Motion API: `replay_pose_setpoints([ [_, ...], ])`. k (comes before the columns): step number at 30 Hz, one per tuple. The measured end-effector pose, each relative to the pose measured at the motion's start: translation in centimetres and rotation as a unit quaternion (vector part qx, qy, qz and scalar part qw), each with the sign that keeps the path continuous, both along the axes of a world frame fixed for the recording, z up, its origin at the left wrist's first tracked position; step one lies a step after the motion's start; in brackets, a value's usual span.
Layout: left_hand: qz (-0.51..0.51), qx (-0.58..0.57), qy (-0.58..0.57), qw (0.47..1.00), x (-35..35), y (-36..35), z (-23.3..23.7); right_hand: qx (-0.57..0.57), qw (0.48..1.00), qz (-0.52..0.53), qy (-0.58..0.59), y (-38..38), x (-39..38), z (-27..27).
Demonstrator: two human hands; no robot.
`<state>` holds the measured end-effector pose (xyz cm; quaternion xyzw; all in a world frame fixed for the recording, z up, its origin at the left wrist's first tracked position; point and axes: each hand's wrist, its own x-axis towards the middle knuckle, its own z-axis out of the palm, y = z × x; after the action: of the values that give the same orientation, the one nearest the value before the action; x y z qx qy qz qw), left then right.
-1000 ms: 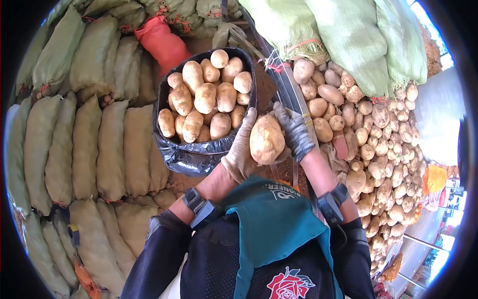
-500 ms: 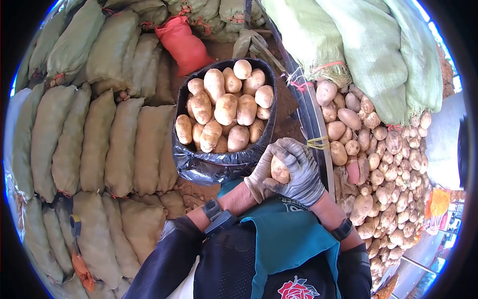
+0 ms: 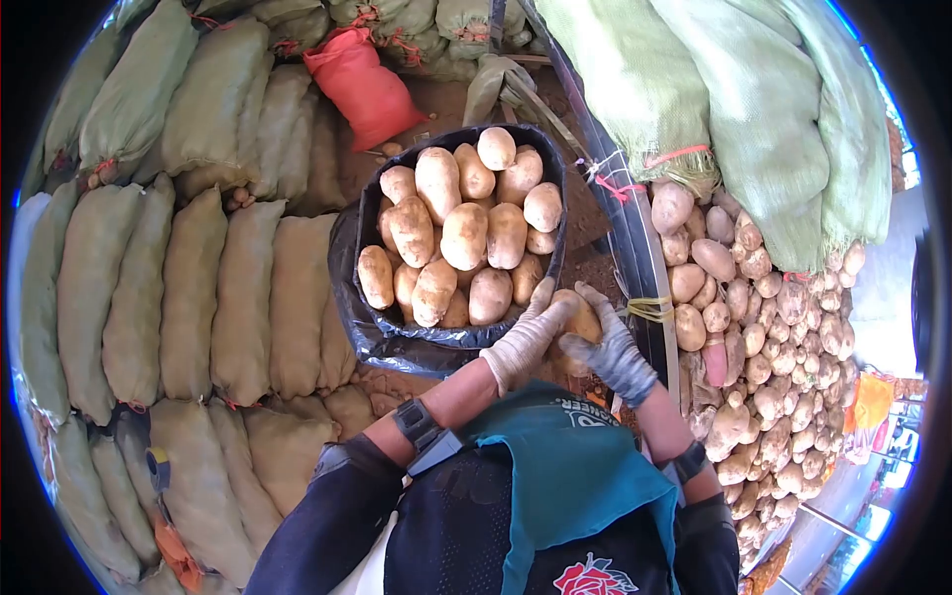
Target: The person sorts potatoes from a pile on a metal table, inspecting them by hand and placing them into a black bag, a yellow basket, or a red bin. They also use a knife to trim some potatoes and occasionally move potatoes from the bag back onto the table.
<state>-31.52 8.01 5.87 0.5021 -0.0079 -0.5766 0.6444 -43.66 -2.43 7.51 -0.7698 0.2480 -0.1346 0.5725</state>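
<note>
Head camera, looking down: two gloved hands cup one potato (image 3: pixel 581 319) between them. The left hand (image 3: pixel 524 339), in a pale glove, presses against its left side. The right hand (image 3: pixel 610 349), in a grey glove, curls its fingers over the right side. The potato sits just beside the near right rim of one black-lined basket (image 3: pixel 349 297), which holds about sixteen potatoes. One red sack (image 3: pixel 365 87) lies beyond the basket. A loose potato pile (image 3: pixel 754 327) spreads to the right.

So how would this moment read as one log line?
left hand + right hand: gripping one potato together | position: at near rim of black-lined tub | tub: heaped with potatoes | right side: loose potato pile
</note>
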Motion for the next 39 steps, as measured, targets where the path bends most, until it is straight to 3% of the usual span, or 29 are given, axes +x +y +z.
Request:
replay_pose_setpoints([
  [1, -0.016, -0.066, 0.124, 0.990, 1.1, 0.1, 0.1, 0.072, 0.997, 0.002, -0.015, -0.9, 0.2, -2.6],
  [2, -0.032, -0.130, 0.247, 0.960, 2.2, 0.2, 0.3, 0.074, 0.997, 0.001, -0.010, -1.2, 0.8, -3.4],
  [3, 0.039, -0.136, 0.491, 0.859, 3.8, 0.6, 0.8, 0.185, 0.982, -0.032, 0.016, -1.6, 1.4, -3.9],
  [4, 0.048, -0.079, 0.175, 0.980, 4.8, 2.1, 0.0, 0.294, 0.953, -0.066, 0.040, -1.9, 2.0, -4.0],
  [5, 0.049, -0.014, -0.164, 0.985, 5.7, 3.5, -0.8, 0.354, 0.927, -0.121, 0.037, -2.0, 3.2, -4.3],
  [6, 0.130, 0.006, -0.527, 0.840, 6.9, 3.9, -0.5, 0.356, 0.925, -0.126, 0.039, -1.9, 4.2, -4.8],
  [8, 0.069, 0.089, -0.708, 0.697, 9.9, 6.6, -1.6, 0.355, 0.910, -0.207, -0.053, -1.4, 6.3, -5.9],
  [10, -0.019, 0.187, -0.758, 0.625, 11.6, 8.5, -3.5, 0.359, 0.903, -0.226, -0.071, -0.1, 8.3, -5.4],
  [11, -0.023, 0.185, -0.756, 0.627, 11.9, 8.6, -4.8, 0.169, 0.964, -0.207, -0.001, 0.2, 8.7, -5.9],
  [12, -0.060, 0.206, -0.755, 0.619, 12.1, 8.6, -5.6, -0.027, 0.981, -0.177, 0.071, 0.6, 9.1, -6.3],
  [13, -0.097, 0.227, -0.753, 0.610, 12.3, 8.6, -6.4, -0.252, 0.938, -0.113, 0.211, 1.0, 9.1, -6.2],
  [18, -0.132, 0.215, -0.759, 0.600, 11.6, 8.5, -8.0, -0.226, 0.936, -0.114, 0.246, 2.0, 9.2, -7.0],
  [21, -0.124, 0.215, -0.766, 0.593, 12.1, 8.2, -8.9, -0.309, 0.940, -0.114, 0.090, 1.8, 10.8, -6.2],
  [22, -0.113, 0.216, -0.771, 0.589, 12.0, 8.3, -8.9, -0.306, 0.940, -0.116, 0.093, 1.6, 11.6, -6.2],
  [24, -0.118, 0.215, -0.765, 0.595, 11.8, 8.3, -8.9, -0.388, 0.903, 0.001, 0.183, 1.1, 12.9, -6.2],
  [27, -0.101, 0.210, -0.764, 0.602, 11.9, 8.2, -8.9, -0.350, 0.915, -0.040, 0.195, 1.0, 13.4, -6.9],
  [31, -0.099, 0.198, -0.772, 0.596, 11.8, 8.6, -9.1, -0.366, 0.892, -0.041, 0.262, 0.8, 12.8, -7.2],
  [34, -0.097, 0.193, -0.758, 0.615, 11.5, 8.3, -9.0, -0.408, 0.872, -0.067, 0.262, 0.8, 13.1, -8.2],
  [39, -0.088, 0.198, -0.760, 0.613, 11.3, 8.6, -9.4, -0.394, 0.882, -0.071, 0.250, 1.1, 13.1, -8.1],
])
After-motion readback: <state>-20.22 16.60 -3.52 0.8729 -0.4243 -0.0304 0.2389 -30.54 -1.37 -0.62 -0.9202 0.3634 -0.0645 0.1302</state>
